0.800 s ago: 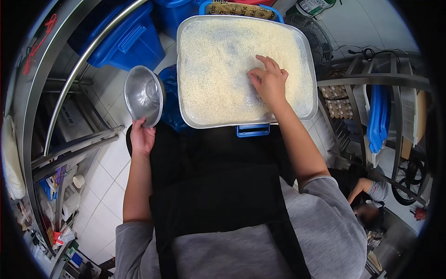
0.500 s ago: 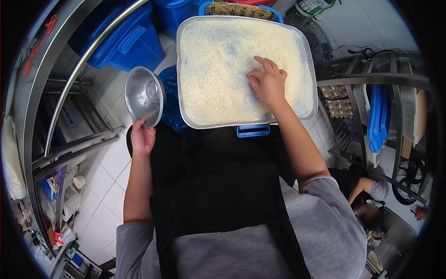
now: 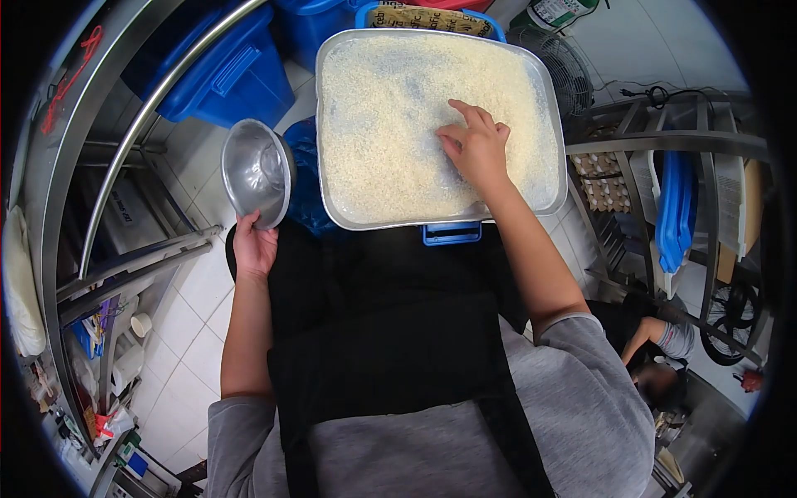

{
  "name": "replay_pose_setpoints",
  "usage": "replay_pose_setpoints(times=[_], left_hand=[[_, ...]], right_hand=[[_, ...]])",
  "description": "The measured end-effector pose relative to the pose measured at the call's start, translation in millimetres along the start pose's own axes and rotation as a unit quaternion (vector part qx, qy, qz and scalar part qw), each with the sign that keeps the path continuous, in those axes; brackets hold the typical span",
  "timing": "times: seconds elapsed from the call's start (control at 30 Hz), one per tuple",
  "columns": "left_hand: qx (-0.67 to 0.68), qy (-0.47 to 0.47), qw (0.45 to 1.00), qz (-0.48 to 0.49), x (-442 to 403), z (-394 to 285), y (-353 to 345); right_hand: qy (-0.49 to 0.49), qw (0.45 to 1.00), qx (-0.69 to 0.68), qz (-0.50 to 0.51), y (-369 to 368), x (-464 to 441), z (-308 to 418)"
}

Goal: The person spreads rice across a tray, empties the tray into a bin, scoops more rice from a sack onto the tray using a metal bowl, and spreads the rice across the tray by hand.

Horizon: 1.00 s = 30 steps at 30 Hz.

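Observation:
A wide metal tray (image 3: 327, 199) with a raised rim holds a thin spread of pale, rice-like grains (image 3: 374, 141), with greyish bare patches showing through. Over the right-centre of the grains is my right hand (image 3: 480, 149). Its thumb and forefinger are apart and pointing left, and I see nothing held between them; whether the fingertips touch the grains is unclear. Left of the tray, my left hand (image 3: 256, 246) grips the near rim of a shiny metal bowl (image 3: 256, 174). The bowl is tilted, its mouth toward me, and looks empty inside.
Beneath the tray shows a blue container's handle (image 3: 452, 234). Blue lidded bins (image 3: 228, 70) stand behind at left, and a fan (image 3: 552, 70) behind at right. Metal racks flank both sides, with egg trays (image 3: 602, 181) on the right one. Another person (image 3: 656, 344) is at lower right.
My right hand has shifted slightly left over the grains, and its thumb and forefinger have spread a little. My left hand and the bowl stay put.

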<state>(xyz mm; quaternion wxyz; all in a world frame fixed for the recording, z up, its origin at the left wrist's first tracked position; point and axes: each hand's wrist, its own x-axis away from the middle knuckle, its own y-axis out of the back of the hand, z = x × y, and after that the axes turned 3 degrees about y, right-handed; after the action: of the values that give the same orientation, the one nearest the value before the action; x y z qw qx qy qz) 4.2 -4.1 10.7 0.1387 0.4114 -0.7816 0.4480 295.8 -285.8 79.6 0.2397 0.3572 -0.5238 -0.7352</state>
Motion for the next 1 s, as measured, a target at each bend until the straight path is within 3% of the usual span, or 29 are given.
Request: replay_pose_setpoints(times=[0.3, 0.47, 0.67, 1.0], left_hand=[[0.007, 0.006, 1.000, 0.005, -1, 0, 2], [0.001, 0.011, 1.000, 0.014, -6, 2, 10], [-0.006, 0.006, 1.000, 0.023, -4, 2, 10], [0.001, 0.009, 1.000, 0.019, -4, 2, 9]], right_hand=[[-0.011, 1.000, -0.004, 0.010, 1, 0, -4], [-0.080, 0.993, 0.023, 0.089, 4, -17, 2], [-0.082, 0.987, 0.070, 0.116, 4, -21, 11], [-0.122, 0.983, 0.001, 0.140, 14, -10, 8]])
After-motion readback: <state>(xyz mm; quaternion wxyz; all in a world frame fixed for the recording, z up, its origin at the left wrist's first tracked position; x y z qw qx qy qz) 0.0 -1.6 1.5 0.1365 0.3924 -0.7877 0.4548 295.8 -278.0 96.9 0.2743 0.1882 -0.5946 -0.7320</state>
